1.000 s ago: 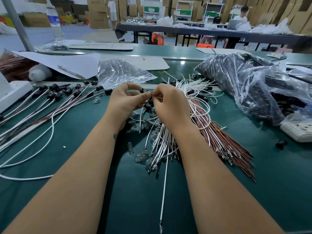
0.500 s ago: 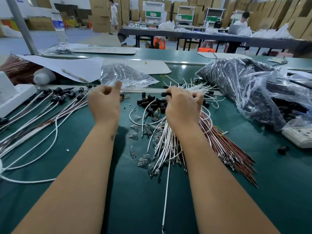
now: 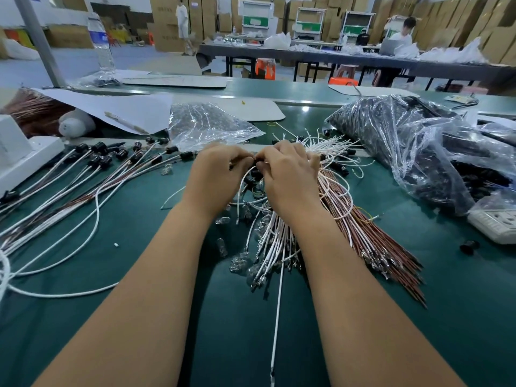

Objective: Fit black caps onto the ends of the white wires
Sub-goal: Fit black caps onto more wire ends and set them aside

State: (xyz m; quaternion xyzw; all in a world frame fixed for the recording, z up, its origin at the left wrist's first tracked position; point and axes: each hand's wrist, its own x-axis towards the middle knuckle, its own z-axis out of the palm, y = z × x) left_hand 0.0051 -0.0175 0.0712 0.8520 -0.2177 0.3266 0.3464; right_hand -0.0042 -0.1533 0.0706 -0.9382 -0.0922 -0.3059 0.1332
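The left hand [image 3: 216, 174] and right hand [image 3: 287, 177] meet fingertip to fingertip above the wire bundle [image 3: 275, 233], pinching a small black cap [image 3: 258, 164] and white wire. Misaligned pushing could bend the wire's tip.

Hands: two, the left hand [image 3: 216, 174] and right hand [image 3: 290, 180], fingertips meeting at centre
Plastic bags: two, a clear bag [image 3: 206, 127] at 11 o'clock and a bag of black caps [image 3: 418, 146] at 2 o'clock
Finished capped wires [image 3: 92, 174]: about a dozen, at 9 o'clock
Loose white wires [image 3: 273, 236]: too many to count
Water bottle [image 3: 101, 43]: one, at 11 o'clock
Stray black cap [image 3: 469, 246]: one, at 4 o'clock
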